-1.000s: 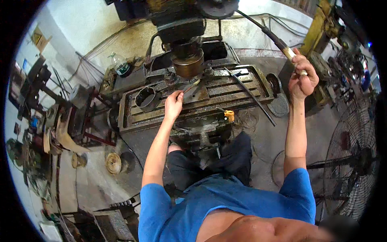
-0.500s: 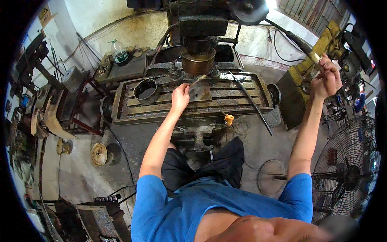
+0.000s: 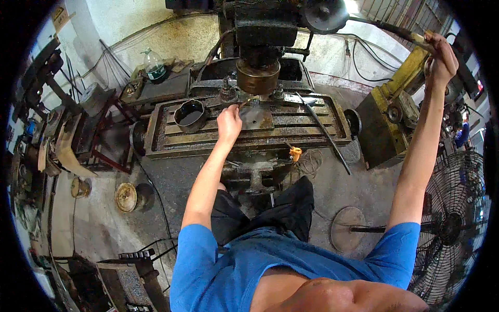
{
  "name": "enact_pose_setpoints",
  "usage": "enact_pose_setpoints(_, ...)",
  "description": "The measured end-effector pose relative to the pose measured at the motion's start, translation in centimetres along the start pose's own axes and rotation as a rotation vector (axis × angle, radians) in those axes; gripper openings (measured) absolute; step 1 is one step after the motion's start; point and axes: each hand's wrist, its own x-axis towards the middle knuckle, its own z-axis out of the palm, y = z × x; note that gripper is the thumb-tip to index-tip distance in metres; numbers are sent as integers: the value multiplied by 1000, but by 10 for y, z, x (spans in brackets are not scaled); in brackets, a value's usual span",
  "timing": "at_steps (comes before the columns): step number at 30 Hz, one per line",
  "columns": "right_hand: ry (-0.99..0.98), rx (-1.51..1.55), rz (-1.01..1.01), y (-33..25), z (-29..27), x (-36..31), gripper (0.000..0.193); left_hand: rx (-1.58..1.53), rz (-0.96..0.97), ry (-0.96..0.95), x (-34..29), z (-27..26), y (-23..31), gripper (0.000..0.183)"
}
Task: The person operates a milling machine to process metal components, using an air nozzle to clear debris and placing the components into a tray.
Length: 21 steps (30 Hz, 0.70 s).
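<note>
Worktable, slotted, fronts a stained wall; left hand pinches a brush, right hand grips a lever.

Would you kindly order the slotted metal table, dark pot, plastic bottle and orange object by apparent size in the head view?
1. Slotted metal table
2. Dark pot and plastic bottle: roughly alike, the bottle farther back, so unranked
3. Orange object

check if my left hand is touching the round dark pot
Apart: the head view shows a strip of the slotted machine table between the left hand and the round dark pot.
</note>
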Motion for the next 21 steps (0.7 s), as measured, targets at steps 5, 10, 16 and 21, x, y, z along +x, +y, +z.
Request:
enact_pose_setpoints(5,362,98,162,-57,36,-62,38,-10,54,6,-11,-63,-15,18)
enact_pose_setpoints(10,-51,133,565,-102,60,-258,35,396,72,89,-2,-115,-36,20)
enact_pose_setpoints(16,-342,181,1525,-78,122,-474,39,782,140,-274,5,-126,-52,24)
enact_pose_setpoints(21,-311,479,1821,-69,164,-508,21,733,122,-251,-1,-152,-29,27)
